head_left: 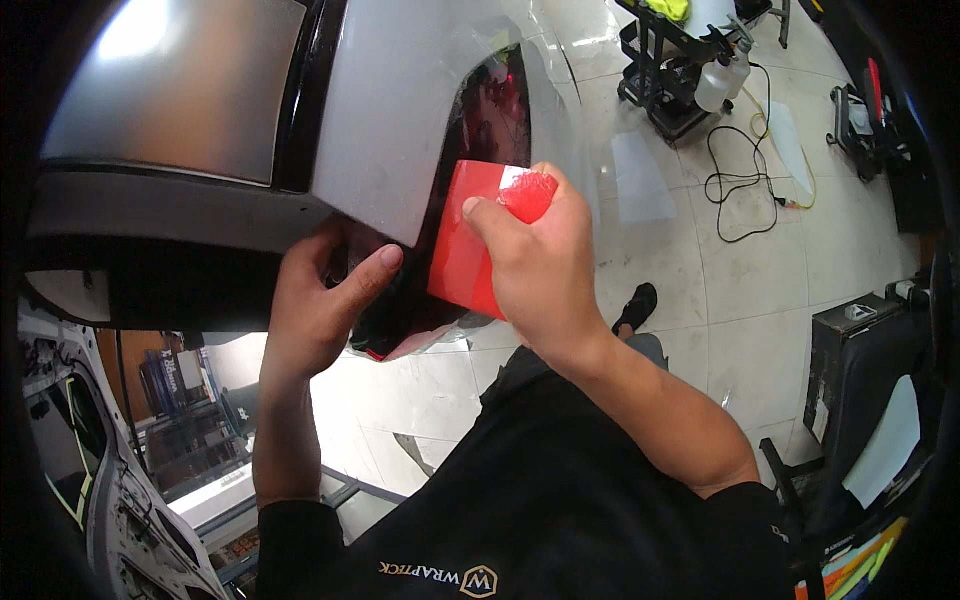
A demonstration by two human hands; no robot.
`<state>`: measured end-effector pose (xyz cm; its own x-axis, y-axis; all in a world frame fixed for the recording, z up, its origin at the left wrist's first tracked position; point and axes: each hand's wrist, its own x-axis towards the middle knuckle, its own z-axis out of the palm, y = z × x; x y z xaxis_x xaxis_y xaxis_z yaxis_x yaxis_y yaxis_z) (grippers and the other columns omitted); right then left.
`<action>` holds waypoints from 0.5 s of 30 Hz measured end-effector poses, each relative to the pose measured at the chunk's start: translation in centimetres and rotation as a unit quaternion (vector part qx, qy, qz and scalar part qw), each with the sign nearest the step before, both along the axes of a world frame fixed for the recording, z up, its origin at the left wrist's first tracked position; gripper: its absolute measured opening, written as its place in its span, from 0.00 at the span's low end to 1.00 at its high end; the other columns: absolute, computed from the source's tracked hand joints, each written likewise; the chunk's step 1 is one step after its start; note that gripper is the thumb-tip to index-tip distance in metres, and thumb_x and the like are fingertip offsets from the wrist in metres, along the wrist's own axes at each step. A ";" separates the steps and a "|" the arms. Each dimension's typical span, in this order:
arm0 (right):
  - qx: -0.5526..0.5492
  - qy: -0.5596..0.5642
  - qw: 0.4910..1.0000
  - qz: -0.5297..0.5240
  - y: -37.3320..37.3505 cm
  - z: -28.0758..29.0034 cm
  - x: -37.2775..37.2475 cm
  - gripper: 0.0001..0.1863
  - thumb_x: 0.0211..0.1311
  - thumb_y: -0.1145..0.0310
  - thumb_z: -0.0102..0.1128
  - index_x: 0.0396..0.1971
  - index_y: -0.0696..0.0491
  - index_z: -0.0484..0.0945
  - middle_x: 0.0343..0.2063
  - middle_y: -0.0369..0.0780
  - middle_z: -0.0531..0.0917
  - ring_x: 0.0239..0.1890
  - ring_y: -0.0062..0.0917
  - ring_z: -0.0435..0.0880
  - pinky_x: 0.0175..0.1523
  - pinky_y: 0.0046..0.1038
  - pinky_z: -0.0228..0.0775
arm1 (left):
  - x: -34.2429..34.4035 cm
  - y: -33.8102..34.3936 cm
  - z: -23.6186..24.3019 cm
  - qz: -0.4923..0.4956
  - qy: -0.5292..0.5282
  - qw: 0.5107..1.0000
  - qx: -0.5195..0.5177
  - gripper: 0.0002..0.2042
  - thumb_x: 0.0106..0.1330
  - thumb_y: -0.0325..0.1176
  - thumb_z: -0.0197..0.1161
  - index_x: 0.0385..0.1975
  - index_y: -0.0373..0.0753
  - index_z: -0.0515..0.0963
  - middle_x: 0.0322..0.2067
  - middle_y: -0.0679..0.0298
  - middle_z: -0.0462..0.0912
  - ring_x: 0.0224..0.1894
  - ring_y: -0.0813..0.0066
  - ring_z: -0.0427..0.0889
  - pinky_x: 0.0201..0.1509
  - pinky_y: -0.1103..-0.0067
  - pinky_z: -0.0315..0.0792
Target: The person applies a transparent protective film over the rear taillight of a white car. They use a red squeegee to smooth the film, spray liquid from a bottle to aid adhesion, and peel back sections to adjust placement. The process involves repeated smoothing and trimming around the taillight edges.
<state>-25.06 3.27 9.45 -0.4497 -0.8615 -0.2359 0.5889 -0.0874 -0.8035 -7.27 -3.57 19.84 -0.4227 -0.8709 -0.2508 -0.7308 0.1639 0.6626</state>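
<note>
My right hand (545,255) grips a flat red squeegee (468,240), its thumb pressed on the front face. The squeegee lies over the dark red tail light (497,110) at the corner of a grey car panel (385,100). Clear film (548,75) seems to spread around the light and past its outer edge. Below the panel's lower corner, my left hand (318,300) rests with thumb and fingers apart. Its fingertips reach in under the edge and are partly hidden, so I cannot make out what they touch.
A black cart (665,95) with spray bottles (722,80) stands at the far right. A black cable (740,185) and pale sheets (642,178) lie on the tiled floor. A dark case (855,350) is at right; a stripped car door (100,470) stands lower left.
</note>
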 end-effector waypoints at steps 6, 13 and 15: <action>0.024 0.074 0.997 0.008 -0.3 1.5 0.0 0.07 0.70 0.74 0.67 0.35 0.57 0.76 0.31 0.36 0.84 0.31 0.16 0.81 0.38 0.28 0.76 | -0.3 -0.1 -0.1 0.010 0.004 1.000 0.018 0.21 0.70 0.45 0.78 0.47 0.33 0.84 0.42 0.58 0.88 0.45 0.71 0.84 0.56 0.71 0.75; 0.002 -0.014 1.000 -0.002 -0.4 0.7 0.4 0.09 0.67 0.74 0.67 0.34 0.59 0.75 0.27 0.41 0.84 0.29 0.25 0.84 0.37 0.33 0.77 | 0.2 -0.1 0.8 0.004 -0.039 0.999 0.012 0.23 0.70 0.47 0.77 0.49 0.31 0.85 0.44 0.57 0.89 0.47 0.70 0.85 0.58 0.71 0.76; 0.009 -0.152 0.988 -0.003 0.1 0.6 -0.1 0.09 0.67 0.73 0.68 0.33 0.58 0.75 0.27 0.39 0.84 0.29 0.23 0.83 0.37 0.33 0.76 | -0.1 0.0 1.9 0.000 -0.051 0.999 0.014 0.24 0.70 0.48 0.76 0.50 0.31 0.85 0.44 0.56 0.89 0.48 0.69 0.85 0.59 0.71 0.76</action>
